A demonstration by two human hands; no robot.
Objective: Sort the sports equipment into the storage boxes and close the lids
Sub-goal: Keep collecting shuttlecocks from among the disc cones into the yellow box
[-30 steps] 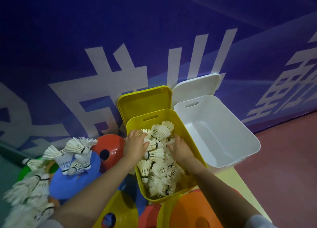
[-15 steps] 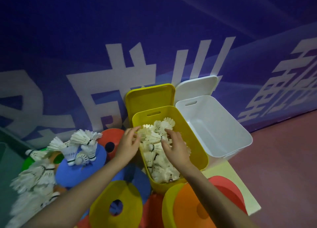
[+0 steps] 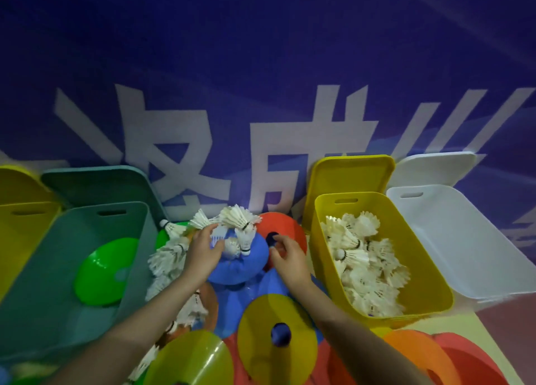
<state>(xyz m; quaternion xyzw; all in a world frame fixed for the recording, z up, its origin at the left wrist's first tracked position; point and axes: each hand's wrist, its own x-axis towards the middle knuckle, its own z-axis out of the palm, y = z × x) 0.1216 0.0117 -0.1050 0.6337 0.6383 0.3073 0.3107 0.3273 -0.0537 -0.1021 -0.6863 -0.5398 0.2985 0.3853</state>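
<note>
The left hand (image 3: 203,254) lies with relaxed fingers on the loose shuttlecocks (image 3: 235,225) heaped on a blue disc cone (image 3: 240,265); whether its grip pinches one cannot be told, since the fingertips sink among the feathers. The right hand (image 3: 287,257) hovers just beside that cone, over a red disc cone (image 3: 285,225), its fingers loosely curled and its grip holding nothing. Right of the hands stands a yellow storage box (image 3: 429,271), its lid (image 3: 351,176) tipped up against the blue wall banner (image 3: 261,65), and it is filled with shuttlecocks (image 3: 365,263). Touching it further right is a white storage box (image 3: 464,245) with its white lid (image 3: 435,167) also raised. On the left a grey-green storage box (image 3: 43,292) holds a green disc cone (image 3: 107,271), its lid (image 3: 98,184) leaning back; a second yellow box (image 3: 17,225) sits at the left edge. More shuttlecocks (image 3: 168,260) spill between the grey-green box and the left forearm. Nearer the camera lie two yellow disc cones (image 3: 278,338), one (image 3: 188,358) at the bottom edge, and orange cones (image 3: 417,355) to the right
</note>
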